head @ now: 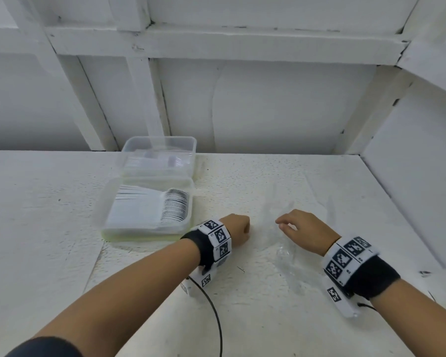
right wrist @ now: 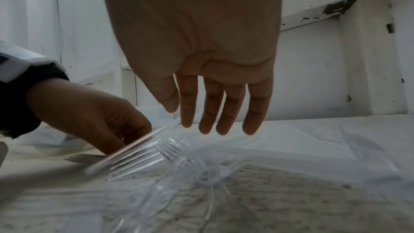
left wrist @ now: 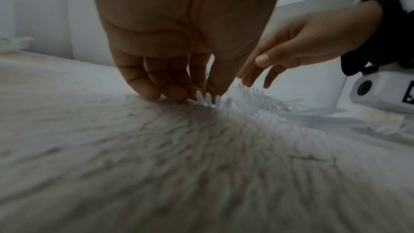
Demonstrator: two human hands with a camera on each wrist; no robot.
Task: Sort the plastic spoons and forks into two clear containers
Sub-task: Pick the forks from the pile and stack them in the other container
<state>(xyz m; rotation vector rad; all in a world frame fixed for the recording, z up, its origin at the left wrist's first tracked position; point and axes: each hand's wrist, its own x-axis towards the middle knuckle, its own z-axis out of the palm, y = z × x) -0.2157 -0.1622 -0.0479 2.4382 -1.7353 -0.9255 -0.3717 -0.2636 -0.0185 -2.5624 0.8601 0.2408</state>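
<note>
Forks (head: 286, 243), clear plastic, lie in a loose pile on the white table (head: 62, 202) between my two hands, hard to make out in head view. My left hand (head: 236, 229) sits curled at the pile's left edge; my right hand (head: 303, 229) hovers over its right side, fingers loose. Two clear containers sit left of my hands: near container (head: 146, 204) w/ a row of stacked spoons (head: 174, 206), far container (head: 160, 155) touching it behind, against the wall, contents too faint to tell. Bare table to the far left and in front of me.

Left wrist: my left hand (left wrist: 177, 45) has fingers curled down, tips clamped on fork tines (left wrist: 208, 99) at the table surface. Right hand (left wrist: 298, 47) just beside, fingers straight, apart, above more forks (left wrist: 253, 95).

Right wrist: my right hand (right wrist: 201, 50) is spread, holding nothing, above the fork pile (right wrist: 156, 155). Left hand (right wrist: 89, 114) pinches a blurred fork handle at the pile's left edge. Open tabletop to the right up to the wall.
</note>
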